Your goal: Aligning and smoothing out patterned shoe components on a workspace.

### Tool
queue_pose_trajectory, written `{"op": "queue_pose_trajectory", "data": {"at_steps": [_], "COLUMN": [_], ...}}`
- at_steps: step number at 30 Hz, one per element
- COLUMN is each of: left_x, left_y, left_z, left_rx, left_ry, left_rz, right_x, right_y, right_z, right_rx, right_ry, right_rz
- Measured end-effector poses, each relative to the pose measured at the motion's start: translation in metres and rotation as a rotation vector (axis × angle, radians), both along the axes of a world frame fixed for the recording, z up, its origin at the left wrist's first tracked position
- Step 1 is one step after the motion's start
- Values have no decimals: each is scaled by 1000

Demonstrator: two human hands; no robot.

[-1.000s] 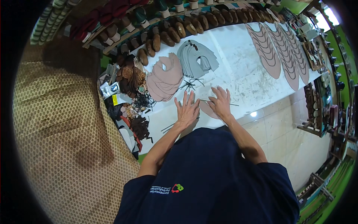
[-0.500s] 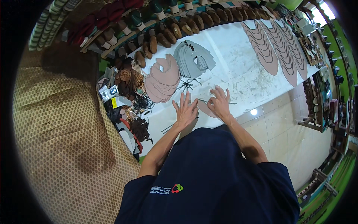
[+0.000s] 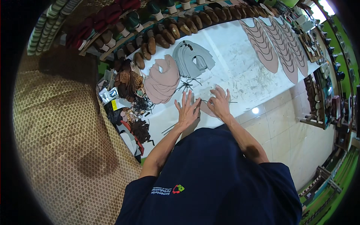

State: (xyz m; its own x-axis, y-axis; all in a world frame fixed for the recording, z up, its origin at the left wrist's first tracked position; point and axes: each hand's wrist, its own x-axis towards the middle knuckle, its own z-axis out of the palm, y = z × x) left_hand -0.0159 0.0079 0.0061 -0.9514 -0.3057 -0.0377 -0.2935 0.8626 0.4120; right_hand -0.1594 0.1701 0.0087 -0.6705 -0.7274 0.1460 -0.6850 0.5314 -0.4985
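A thin dark strip (image 3: 203,100) stretches between my two hands over a pinkish, sole-shaped piece (image 3: 207,110) at the table's near edge. My left hand (image 3: 187,112) has its thumb and index finger at the strip's left end, the other fingers spread over the table. With thumb and index finger my right hand (image 3: 221,105) pinches the strip further along, its other fingers raised. The strip's free end sticks out to the right of this hand. Part of the pinkish piece is hidden under my right hand. Several loose dark strips (image 3: 186,85) lie just beyond my left hand.
Fanned pinkish pieces (image 3: 161,84) and grey pieces (image 3: 187,60) lie beyond my left hand. Overlapping rows of dark-edged pinkish soles (image 3: 288,62) cover the table's far right. Brown shoe lasts (image 3: 176,30) line the back edge. Scraps (image 3: 138,129) crowd the left edge.
The view has shifted slightly. Both hands keep nearly the same pose on the strip, with only slight finger movement.
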Motion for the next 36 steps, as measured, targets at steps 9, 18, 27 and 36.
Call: {"op": "queue_pose_trajectory", "data": {"at_steps": [9,18,27,36], "left_x": [2,-2,1,0], "left_y": [-3,-1,0,2], "left_z": [-1,5,1,3], "left_rx": [-94,-16,-58,-40], "left_ry": [-43,-35,-104,-79], "left_rz": [-82,-63,-118,-134], "right_x": [6,9,13,14], "right_y": [2,1,1,-1], "right_z": [-6,-10,-7,-6], "right_rx": [-2,-8,14,68], "right_ry": [21,4,-16,-46], "right_rz": [19,5,5,-22]}}
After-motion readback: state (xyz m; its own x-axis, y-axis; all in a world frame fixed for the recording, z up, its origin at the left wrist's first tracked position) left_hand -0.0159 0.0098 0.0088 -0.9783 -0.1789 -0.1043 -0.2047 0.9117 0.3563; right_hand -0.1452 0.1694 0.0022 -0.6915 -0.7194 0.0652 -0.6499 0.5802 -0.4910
